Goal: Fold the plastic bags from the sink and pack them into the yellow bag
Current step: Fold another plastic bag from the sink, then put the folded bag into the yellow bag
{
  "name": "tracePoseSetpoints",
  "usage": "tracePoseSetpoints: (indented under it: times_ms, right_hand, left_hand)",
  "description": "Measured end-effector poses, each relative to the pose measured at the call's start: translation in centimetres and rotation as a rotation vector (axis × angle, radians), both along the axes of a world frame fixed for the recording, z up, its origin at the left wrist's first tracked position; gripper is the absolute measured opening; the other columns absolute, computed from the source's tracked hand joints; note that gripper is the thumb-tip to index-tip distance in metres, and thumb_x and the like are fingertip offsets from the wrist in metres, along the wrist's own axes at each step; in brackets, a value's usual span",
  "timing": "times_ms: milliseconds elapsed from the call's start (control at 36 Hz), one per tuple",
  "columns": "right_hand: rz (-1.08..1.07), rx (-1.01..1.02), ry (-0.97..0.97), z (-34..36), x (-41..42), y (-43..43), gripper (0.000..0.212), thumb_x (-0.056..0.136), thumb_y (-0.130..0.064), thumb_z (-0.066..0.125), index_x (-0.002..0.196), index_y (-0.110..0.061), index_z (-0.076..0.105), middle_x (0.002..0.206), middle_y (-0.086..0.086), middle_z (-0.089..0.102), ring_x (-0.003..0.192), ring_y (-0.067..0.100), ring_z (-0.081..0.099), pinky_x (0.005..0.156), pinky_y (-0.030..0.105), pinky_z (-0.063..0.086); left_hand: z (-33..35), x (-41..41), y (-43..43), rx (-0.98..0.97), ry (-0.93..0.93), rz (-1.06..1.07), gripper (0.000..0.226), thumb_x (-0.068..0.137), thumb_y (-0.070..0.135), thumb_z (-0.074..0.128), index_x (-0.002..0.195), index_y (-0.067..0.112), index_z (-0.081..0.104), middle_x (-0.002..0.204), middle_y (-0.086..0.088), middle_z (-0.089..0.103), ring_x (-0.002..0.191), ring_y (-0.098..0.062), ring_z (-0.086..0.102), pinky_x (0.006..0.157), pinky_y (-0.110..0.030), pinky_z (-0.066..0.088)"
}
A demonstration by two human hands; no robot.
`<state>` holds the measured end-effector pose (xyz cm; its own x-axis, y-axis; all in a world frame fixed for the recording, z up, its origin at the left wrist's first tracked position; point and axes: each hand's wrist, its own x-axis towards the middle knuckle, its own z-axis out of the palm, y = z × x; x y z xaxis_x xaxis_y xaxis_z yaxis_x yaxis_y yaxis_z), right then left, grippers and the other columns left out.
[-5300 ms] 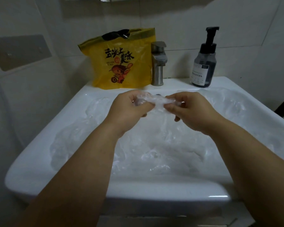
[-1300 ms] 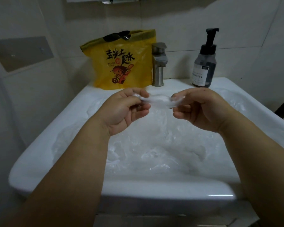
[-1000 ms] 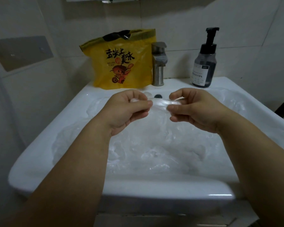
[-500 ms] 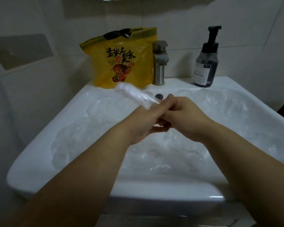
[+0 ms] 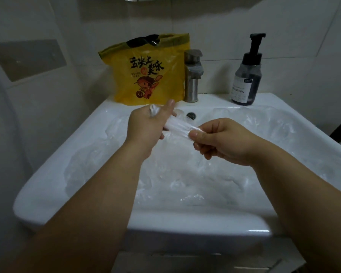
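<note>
Both hands have drawn apart since half a second ago: the left hand point(image 5: 146, 133) grips one end of one rolled clear plastic bag point(image 5: 178, 126) and the right hand point(image 5: 224, 143) pinches the other, above the sink point(image 5: 185, 223). More clear bags point(image 5: 175, 174), too tangled to count, fill the basin. Behind stand one yellow bag point(image 5: 150, 75), one tap point(image 5: 192, 75) and one pump bottle point(image 5: 246, 77).

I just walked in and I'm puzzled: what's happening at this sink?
A person is at a white sink heaped with crumpled plastic bags. The hands hold one clear bag bunched into a narrow strip above the basin: the left hand grips one end, the right hand pinches the other. The yellow bag stands at the back, beside the faucet; this one is not yet packed.
</note>
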<state>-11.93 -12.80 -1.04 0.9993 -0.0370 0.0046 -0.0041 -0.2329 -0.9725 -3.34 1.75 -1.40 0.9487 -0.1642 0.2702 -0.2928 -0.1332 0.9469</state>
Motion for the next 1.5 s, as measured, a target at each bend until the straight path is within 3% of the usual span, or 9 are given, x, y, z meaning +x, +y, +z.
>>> tracePoseSetpoints:
  times_ms: [167,472,611,722,972,1167,1278,1389,1500]
  right_hand:
    - [-0.032,-0.014,0.017,2.0,-0.5,-0.5,0.020,0.090,-0.016,0.060,0.089,0.003,0.066,0.064,0.005,0.060,0.051,0.008,0.053,0.051,0.018,0.049]
    - [-0.067,-0.253,-0.096,7.3,2.0,-0.8,0.018,0.098,-0.025,0.050,0.091,-0.013,0.061,0.076,0.003,0.055,0.065,0.012,0.052,0.054,0.020,0.048]
    - [-0.170,-0.279,-0.265,9.8,4.9,0.1,0.031,0.098,-0.029,0.051,0.105,0.000,0.059,0.081,0.008,0.054,0.071,0.020,0.050,0.057,0.026,0.048]
    - [-0.293,-0.112,-0.355,11.9,7.2,0.1,0.032,0.096,-0.043,0.051,0.103,-0.012,0.056,0.081,0.003,0.055,0.065,0.016,0.051,0.054,0.027,0.045]
    - [-0.348,-0.132,-0.373,13.4,12.8,-1.2,0.029,0.097,-0.042,0.048,0.106,-0.016,0.056,0.086,0.003,0.059,0.072,0.017,0.054,0.070,0.036,0.053]
    - [-0.358,-0.186,-0.412,12.9,16.6,-1.8,0.025,0.098,-0.042,0.047,0.096,-0.019,0.057,0.082,-0.001,0.059,0.064,0.012,0.051,0.055,0.026,0.045]
    - [-0.353,-0.208,-0.431,12.7,18.2,-2.2,0.029,0.098,-0.042,0.046,0.110,-0.018,0.057,0.086,-0.001,0.059,0.069,0.011,0.053,0.057,0.025,0.047]
    - [-0.348,-0.234,-0.449,12.5,19.1,-2.5,0.029,0.099,-0.042,0.045,0.111,-0.019,0.056,0.085,-0.003,0.058,0.069,0.010,0.054,0.057,0.024,0.048]
    - [-0.350,-0.241,-0.448,12.2,19.4,-2.5,0.028,0.099,-0.041,0.045,0.113,-0.019,0.055,0.085,-0.003,0.058,0.068,0.011,0.054,0.057,0.024,0.049]
  left_hand:
    - [1.8,-0.4,1.0,0.152,-0.099,-0.041,0.046,0.094,0.051,0.051,0.070,0.012,0.053,0.042,0.006,0.057,0.039,-0.003,0.047,0.042,-0.019,0.042]
    - [6.3,0.6,3.7,-0.016,0.046,-0.299,0.008,0.091,0.010,0.062,0.091,0.014,0.069,0.068,0.000,0.068,0.060,-0.004,0.065,0.060,-0.015,0.054]
    - [9.7,2.4,4.4,-0.009,-0.075,-0.190,0.014,0.092,0.007,0.063,0.084,0.019,0.064,0.059,0.004,0.067,0.053,-0.001,0.062,0.058,-0.013,0.053]
    - [12.0,5.1,4.6,-0.036,-0.235,0.046,0.013,0.092,0.013,0.065,0.081,0.018,0.060,0.068,0.001,0.062,0.048,0.002,0.055,0.054,-0.014,0.048]
    - [15.4,12.0,2.5,0.175,-0.394,0.256,0.010,0.088,0.024,0.070,0.096,0.020,0.066,0.093,0.003,0.061,0.089,-0.016,0.060,0.078,-0.028,0.050]
    - [15.8,17.0,0.0,0.451,-0.450,0.216,0.020,0.097,0.019,0.055,0.114,0.014,0.066,0.110,-0.005,0.061,0.092,-0.017,0.051,0.073,-0.025,0.038]
    - [15.5,19.2,-0.8,0.538,-0.429,0.236,0.010,0.096,0.016,0.055,0.105,0.017,0.058,0.107,-0.008,0.056,0.089,-0.022,0.052,0.056,-0.025,0.036]
    - [15.1,20.2,-1.6,0.721,-0.372,0.099,0.007,0.097,0.018,0.054,0.100,0.020,0.060,0.104,-0.002,0.054,0.092,-0.020,0.050,0.061,-0.025,0.035]
    - [15.4,19.3,-2.2,0.903,-0.212,-0.058,0.038,0.103,0.037,0.034,0.105,0.012,0.063,0.100,-0.004,0.054,0.084,-0.019,0.049,0.067,-0.031,0.033]
